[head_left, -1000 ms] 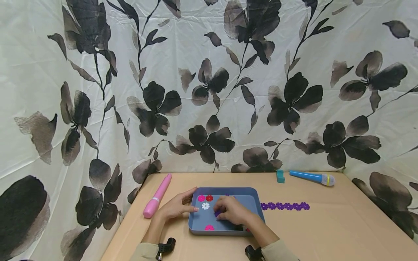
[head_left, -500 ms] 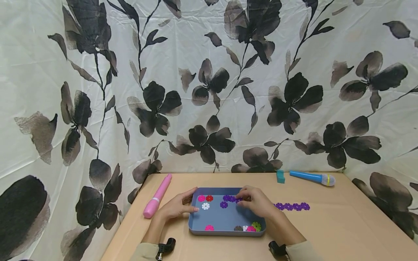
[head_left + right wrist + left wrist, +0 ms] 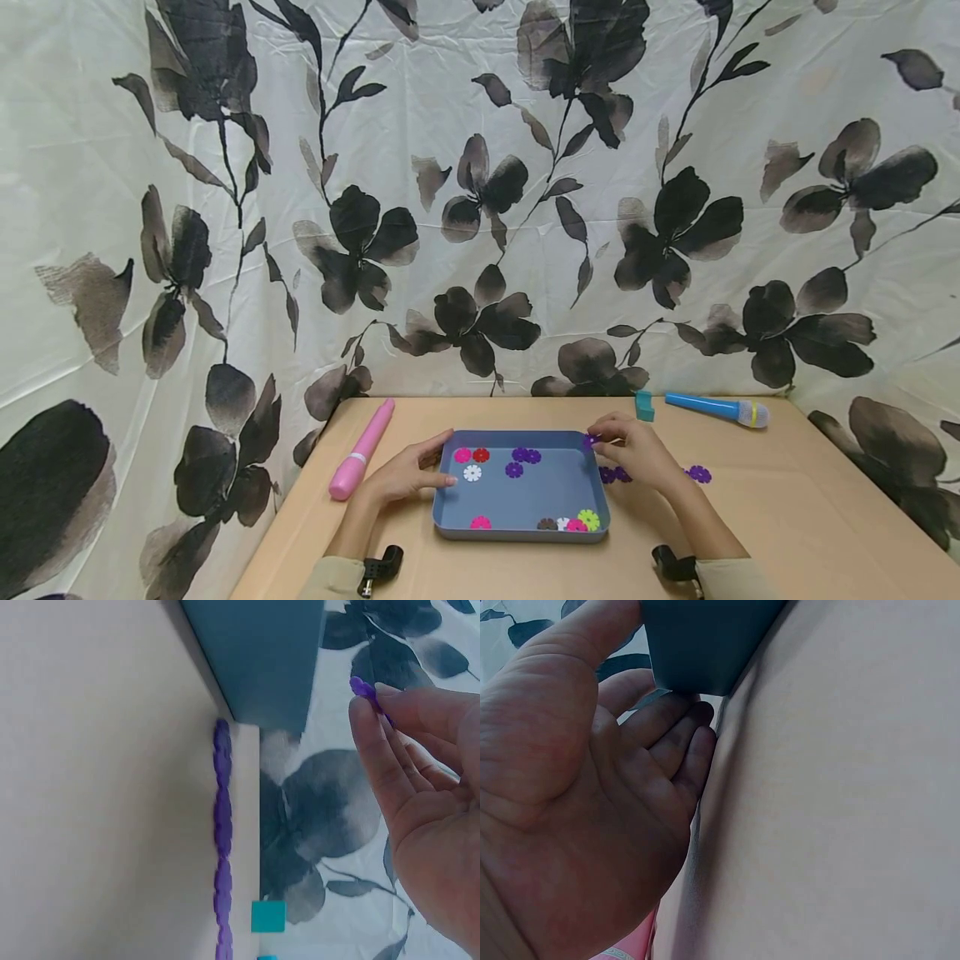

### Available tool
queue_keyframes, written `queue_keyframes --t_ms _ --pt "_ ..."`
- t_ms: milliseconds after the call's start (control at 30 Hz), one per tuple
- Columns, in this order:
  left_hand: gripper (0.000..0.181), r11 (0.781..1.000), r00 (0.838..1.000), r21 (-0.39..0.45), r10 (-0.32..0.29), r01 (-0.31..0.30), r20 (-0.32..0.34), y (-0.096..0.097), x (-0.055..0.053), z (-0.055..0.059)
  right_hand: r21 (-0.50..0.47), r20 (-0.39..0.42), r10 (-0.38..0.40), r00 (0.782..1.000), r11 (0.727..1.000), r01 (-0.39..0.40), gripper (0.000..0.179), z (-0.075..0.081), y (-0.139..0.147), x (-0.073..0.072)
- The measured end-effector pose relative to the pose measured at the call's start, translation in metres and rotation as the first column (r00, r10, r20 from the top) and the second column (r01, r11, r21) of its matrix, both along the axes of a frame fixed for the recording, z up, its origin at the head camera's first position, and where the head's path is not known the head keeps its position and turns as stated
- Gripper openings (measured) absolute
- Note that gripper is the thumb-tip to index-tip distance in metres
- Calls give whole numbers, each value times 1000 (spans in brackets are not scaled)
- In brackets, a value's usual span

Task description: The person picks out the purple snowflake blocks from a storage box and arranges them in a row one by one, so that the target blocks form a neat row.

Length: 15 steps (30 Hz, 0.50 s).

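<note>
A blue-grey tray lies on the table with flower-shaped pieces in it. My left hand holds the tray's left side, thumb at the rim and fingers around the outside. Between thumb and index finger, my right hand pinches a purple flower piece, raised at the tray's far right corner. Three purple flowers sit in the tray's middle. Pink, red and white flowers lie at its left. Right of the tray runs a row of purple flowers, partly hidden by my right hand in the head view.
Along the tray's near edge lie a pink flower, a brown one and a green one, among others. A pink toy microphone is at left. Behind at right are a teal block and a blue toy microphone.
My right hand has moved from the tray's middle to its far right corner, lifting one purple flower away from the others in the tray. The left hand stays on the tray.
</note>
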State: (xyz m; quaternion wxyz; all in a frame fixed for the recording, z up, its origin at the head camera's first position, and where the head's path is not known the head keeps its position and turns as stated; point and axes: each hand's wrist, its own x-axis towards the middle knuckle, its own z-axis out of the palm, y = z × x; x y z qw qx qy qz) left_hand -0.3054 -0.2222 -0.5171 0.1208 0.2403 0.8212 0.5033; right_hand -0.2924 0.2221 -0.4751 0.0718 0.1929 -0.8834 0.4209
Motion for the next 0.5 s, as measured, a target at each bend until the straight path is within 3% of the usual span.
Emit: queue_keyframes --t_ms 500 --pt "95 1000 1000 6 1 -1 5 0 0 -1 29 -54 -57 997 998 58 25 6 41 -2"
